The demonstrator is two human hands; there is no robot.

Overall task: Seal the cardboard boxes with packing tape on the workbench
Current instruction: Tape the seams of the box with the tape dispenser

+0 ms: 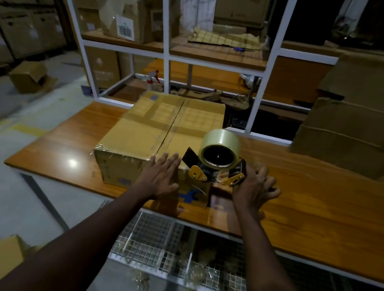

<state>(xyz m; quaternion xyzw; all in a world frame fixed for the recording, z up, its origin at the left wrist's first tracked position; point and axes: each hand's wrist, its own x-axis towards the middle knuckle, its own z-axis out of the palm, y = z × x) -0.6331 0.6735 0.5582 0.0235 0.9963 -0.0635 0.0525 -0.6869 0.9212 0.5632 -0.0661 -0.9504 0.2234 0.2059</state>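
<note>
Dim warehouse, cartons stacked all around, and a white shelving frame (pixel 168 52) rises behind the wooden bench (pixel 313 213). Front and centre on the bench sits the cardboard box (pixel 143 133), flaps folded down, its centre seam running straight away from the person. Clear tape glints along its near top edge.

Left hand (pixel 160 178) first: the grip is wide apart, fingers straight and close together, palm laid flat over the box's near edge, fingertips up on the top just by the seam. It holds nothing, only rests on the cardboard.

Now the right hand (pixel 253 189): the grip is clamped tight, fingers curled round the handle of the tape dispenser (pixel 212 170), and the handle is mostly buried under the knuckles. The dispenser sits at the box's near right corner, yellow side plates low against the near top edge, with the pale tape roll (pixel 221 142) standing up on top, its dark core facing the camera. A gap separates the hands, with the dispenser's black front plate between them.

Off to the right, a pile of flattened cartons (pixel 352 134) rests on the bench, well apart from the box. A spray bottle (pixel 151 78) stands inside the frame beyond, and a wire mesh shelf (pixel 170 249) runs under the bench.
</note>
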